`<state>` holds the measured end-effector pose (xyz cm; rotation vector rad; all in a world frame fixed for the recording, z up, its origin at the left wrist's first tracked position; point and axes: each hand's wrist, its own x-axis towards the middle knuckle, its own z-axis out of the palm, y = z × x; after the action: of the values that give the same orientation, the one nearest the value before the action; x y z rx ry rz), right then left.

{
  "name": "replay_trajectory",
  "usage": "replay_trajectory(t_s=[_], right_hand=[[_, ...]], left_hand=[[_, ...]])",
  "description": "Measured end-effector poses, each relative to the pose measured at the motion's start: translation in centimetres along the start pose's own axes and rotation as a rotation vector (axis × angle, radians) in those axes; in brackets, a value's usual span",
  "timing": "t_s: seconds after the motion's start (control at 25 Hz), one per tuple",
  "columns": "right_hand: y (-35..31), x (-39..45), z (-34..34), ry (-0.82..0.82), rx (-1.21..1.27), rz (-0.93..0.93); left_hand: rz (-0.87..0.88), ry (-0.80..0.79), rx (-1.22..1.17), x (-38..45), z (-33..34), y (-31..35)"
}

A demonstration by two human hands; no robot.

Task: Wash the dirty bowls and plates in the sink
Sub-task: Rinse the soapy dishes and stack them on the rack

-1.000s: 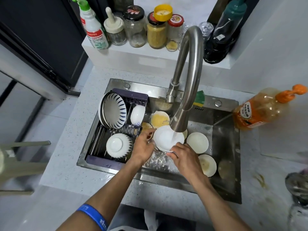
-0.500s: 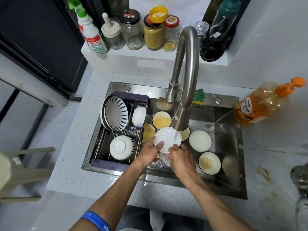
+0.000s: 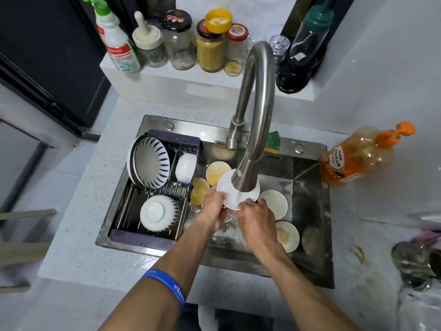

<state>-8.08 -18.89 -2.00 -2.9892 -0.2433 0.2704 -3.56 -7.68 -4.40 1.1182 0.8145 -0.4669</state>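
Head view: both hands' grips, left hand (image 3: 213,206) and right hand (image 3: 256,215), clasp one white bowl (image 3: 228,189); three bowls racked.

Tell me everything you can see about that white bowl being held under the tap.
The white bowl is small, round and plain, with a glossy ceramic look. It is tilted so its inside faces up toward the camera, right below the steel faucet, whose head hides part of it. Water streams into it and splashes below. The left hand grips its left rim and the right hand grips its lower right edge. It hangs over the sink, above the dirty dishes, and looks mostly clean inside.
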Motion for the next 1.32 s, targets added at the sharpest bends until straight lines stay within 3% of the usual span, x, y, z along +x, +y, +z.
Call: replay_trajectory(t_s=[0.16, 0.28, 0.32, 0.44, 0.6, 0.76, 0.88, 1.04, 1.2, 1.24, 1.32], right_hand=[[-0.1, -1.1, 0.6, 0.047, 0.035, -0.04], [-0.4, -1.1, 1.1, 0.025, -0.025, -0.078], [-0.5, -0.9, 1.3, 0.017, -0.027, -0.083], [-0.9, -0.7, 2.0, 0.022, 0.042, -0.074], [-1.3, -0.5, 1.9, 0.084, 0.044, -0.059], [-1.9, 0.0, 1.4, 0.136, 0.009, -0.091], [-0.4, -0.2, 1.8, 0.147, 0.013, -0.083], [0.3, -0.7, 2.2, 0.151, -0.014, -0.098], [0.9, -1.2, 2.9, 0.152, 0.013, -0.105], [1.2, -1.4, 3.2, 0.161, 0.028, -0.112], [1.4, -1.5, 3.6, 0.18, 0.193, -0.024]], left_hand=[[0.056, 0.056, 0.277, 0.2, -1.5, -0.9], [-0.037, -0.126, 0.238, 0.4, -3.0, -1.5], [-0.046, -0.119, 0.23, 0.4, -3.2, -1.4], [0.07, 0.096, 0.333, 0.5, -3.0, -1.1], [-0.04, 0.029, 0.107, 0.4, -2.7, -1.1], [-0.034, 0.12, 0.225, 1.1, -3.3, -2.0], [-0.117, -0.039, 0.094, 0.5, -2.3, -2.2], [0.044, 0.083, 0.278, 1.5, -1.7, -1.6], [0.054, 0.033, 0.366, 1.4, -1.7, -1.2], [0.068, 0.035, 0.339, 1.6, -1.8, -1.4], [0.057, -0.103, 0.013, 1.4, -1.6, -1.1]])
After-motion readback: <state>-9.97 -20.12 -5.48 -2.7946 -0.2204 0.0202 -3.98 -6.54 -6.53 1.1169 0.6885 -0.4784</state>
